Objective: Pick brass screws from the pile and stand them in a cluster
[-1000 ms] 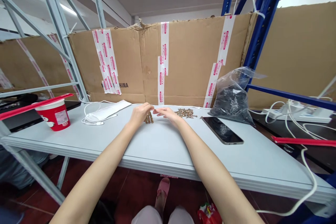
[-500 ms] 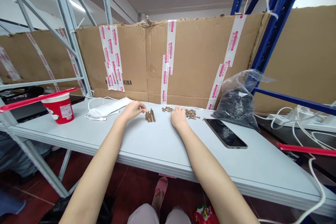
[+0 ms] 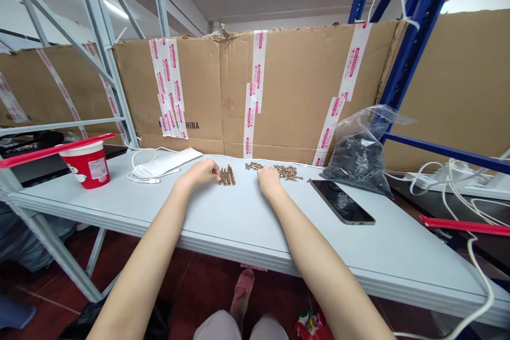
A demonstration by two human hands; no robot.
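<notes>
A short row of small brass pieces (image 3: 227, 176) stands on the white table (image 3: 223, 218). My left hand (image 3: 201, 171) lies just left of it, fingers drawn together with the tips against the row. A loose scatter of the same brass pieces (image 3: 287, 171) lies further right along the cardboard wall. My right hand (image 3: 269, 180) sits at the near edge of that scatter, knuckles up and fingers curled under; what they pinch is hidden.
A dark phone (image 3: 341, 201) lies right of the scatter, with a clear bag of black parts (image 3: 356, 154) behind it. On the left are a white pouch with a cable (image 3: 165, 164) and a red cup (image 3: 87, 164). White cables (image 3: 458, 191) trail off right.
My hands were together over the row; the right one has gone right to the loose scatter and curled there. The left has stayed by the row. The view has shifted slightly.
</notes>
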